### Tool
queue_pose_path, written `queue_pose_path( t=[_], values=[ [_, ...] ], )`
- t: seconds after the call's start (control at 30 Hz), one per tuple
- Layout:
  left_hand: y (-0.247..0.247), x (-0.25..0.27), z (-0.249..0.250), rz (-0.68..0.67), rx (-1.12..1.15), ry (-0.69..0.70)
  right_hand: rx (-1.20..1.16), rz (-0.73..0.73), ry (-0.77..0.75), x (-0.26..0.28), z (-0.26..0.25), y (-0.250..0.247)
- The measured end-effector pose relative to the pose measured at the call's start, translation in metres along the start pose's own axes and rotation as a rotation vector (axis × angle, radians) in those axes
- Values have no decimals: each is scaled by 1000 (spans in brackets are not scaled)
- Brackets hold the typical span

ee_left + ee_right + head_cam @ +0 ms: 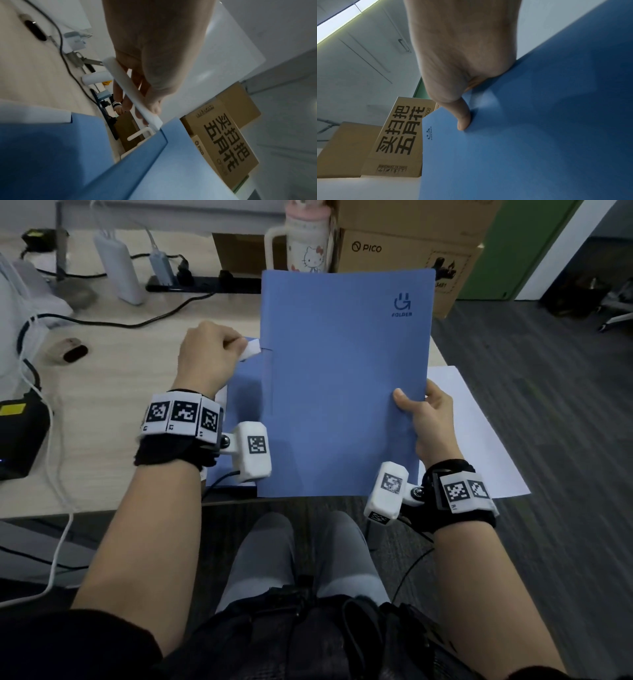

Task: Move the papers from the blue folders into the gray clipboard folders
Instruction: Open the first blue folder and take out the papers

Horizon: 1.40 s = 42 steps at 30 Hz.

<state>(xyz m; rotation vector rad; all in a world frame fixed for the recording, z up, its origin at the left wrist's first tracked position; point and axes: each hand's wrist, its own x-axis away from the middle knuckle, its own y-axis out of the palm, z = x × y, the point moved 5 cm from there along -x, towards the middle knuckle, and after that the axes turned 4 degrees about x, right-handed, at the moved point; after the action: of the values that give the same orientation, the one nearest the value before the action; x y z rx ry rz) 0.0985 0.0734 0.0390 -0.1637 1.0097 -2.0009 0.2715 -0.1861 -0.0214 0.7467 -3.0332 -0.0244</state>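
The right hand (pixel 432 419) pinches the raised blue folder (pixel 342 378) at its 4 o'clock edge while the left hand (pixel 209 354), at 9 o'clock, grips its white spine bar (pixel 135 94), so the step seems to be sliding this bar off, which next needs a steady pull along the spine.

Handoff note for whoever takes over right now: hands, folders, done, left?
Left hand: grips the white spine bar, partly slid off the blue folder's spine edge.
Right hand: pinches that folder's right edge, holding it raised above the desk edge.
A second blue folder lies on the desk beneath; a white sheet lies under the right hand.
Done: bar partly off.
Left: free the bar, take out the papers, file them. No gray clipboard folder in view.
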Motion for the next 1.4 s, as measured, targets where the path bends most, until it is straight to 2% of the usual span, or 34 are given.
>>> queue_pose_path(
  t=[0.2,0.37,0.63,0.83,1.0,1.23,1.4],
  values=[
    [6,6,-11,-30,399,-199,-3,-5,-5,2,2,1],
    [16,15,-12,7,618,-338,-34,-13,-13,3,-1,3],
    [40,30,-13,-9,824,-461,-65,12,-28,10,-3,6],
    [44,39,-5,3,917,-505,-59,30,-42,14,-8,5],
    [47,43,4,1,1081,-494,-52,27,-56,17,-12,6],
    [37,53,5,-10,1099,-419,-57,52,-31,18,-18,11],
    [29,69,-19,-73,901,-479,-42,73,23,12,-11,32]
  ],
)
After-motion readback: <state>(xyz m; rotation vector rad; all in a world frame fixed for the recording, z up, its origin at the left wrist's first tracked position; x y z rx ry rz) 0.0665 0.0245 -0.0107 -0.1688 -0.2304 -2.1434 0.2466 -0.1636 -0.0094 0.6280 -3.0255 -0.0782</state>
